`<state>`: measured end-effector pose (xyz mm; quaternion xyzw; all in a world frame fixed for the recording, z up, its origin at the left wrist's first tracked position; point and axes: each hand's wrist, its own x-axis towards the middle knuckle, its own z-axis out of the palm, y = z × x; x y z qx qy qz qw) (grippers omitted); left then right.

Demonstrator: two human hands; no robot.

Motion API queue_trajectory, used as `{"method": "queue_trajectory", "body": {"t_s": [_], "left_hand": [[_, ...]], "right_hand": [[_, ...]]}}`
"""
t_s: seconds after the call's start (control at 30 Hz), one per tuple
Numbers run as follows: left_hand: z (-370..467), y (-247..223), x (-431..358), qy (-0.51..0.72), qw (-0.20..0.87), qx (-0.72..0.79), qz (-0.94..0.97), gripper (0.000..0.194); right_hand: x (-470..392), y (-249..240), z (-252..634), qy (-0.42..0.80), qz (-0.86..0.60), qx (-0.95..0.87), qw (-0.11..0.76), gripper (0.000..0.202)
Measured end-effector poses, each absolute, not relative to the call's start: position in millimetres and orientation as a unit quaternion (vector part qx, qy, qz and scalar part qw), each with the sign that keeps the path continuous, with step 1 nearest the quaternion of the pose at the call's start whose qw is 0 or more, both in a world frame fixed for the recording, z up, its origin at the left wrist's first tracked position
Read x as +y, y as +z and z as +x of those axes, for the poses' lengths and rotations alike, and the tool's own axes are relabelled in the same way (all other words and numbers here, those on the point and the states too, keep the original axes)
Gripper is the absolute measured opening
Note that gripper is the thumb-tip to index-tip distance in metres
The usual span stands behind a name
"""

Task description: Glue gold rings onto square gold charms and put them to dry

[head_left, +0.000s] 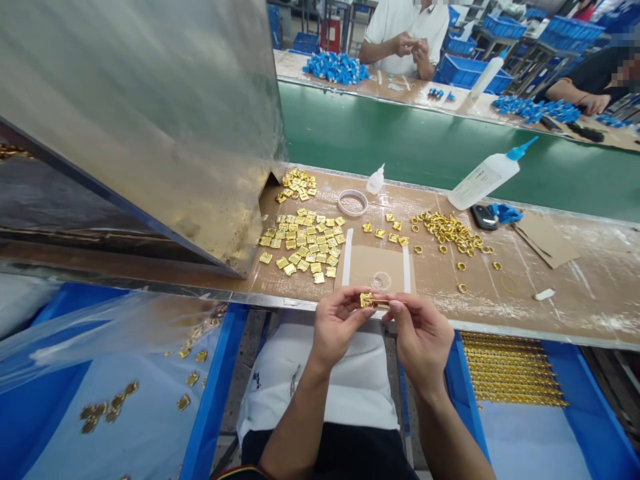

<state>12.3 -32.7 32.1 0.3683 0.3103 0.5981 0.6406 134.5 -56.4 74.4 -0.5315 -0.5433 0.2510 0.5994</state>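
Between the thumb and fingers of my left hand (336,328) is a small gold square piece (367,301). My right hand (424,331) pinches a thin stick (385,302), whose tip meets the gold piece. Both hands are over the bench's front edge, just before a cardboard sheet (370,261) with white tape strips along two sides. A clear ring (381,281) lies on that sheet. Gold square pieces (305,243) are spread out to the left, and a few more (393,235) lie behind the sheet. Gold rings (450,231) are heaped at the right.
A metal chute (150,120) rises at left. A tape roll (353,203), a small bottle (375,180) and a large glue bottle (485,180) stand behind. Blue bins (210,400) (575,400) flank my lap. Across the green belt (400,127) two people work.
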Motion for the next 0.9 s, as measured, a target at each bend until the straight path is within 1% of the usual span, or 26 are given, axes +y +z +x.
{"method": "queue_trajectory", "body": {"t_s": [0.17, 0.27, 0.9], "left_hand": [[11.6, 31.8, -32.8, 0.592, 0.639, 0.325, 0.369, 0.032], [11.2, 32.0, -32.7, 0.596, 0.638, 0.318, 0.37, 0.03], [9.5, 32.5, -31.5, 0.584, 0.637, 0.32, 0.388, 0.031]], "right_hand": [[-56.1, 75.0, 135.1, 0.259, -0.529, -0.548, 0.594, 0.013], [-56.0, 75.3, 135.4, 0.266, -0.521, -0.552, 0.594, 0.01], [-56.0, 76.5, 137.7, 0.286, -0.523, -0.545, 0.589, 0.015]]}}
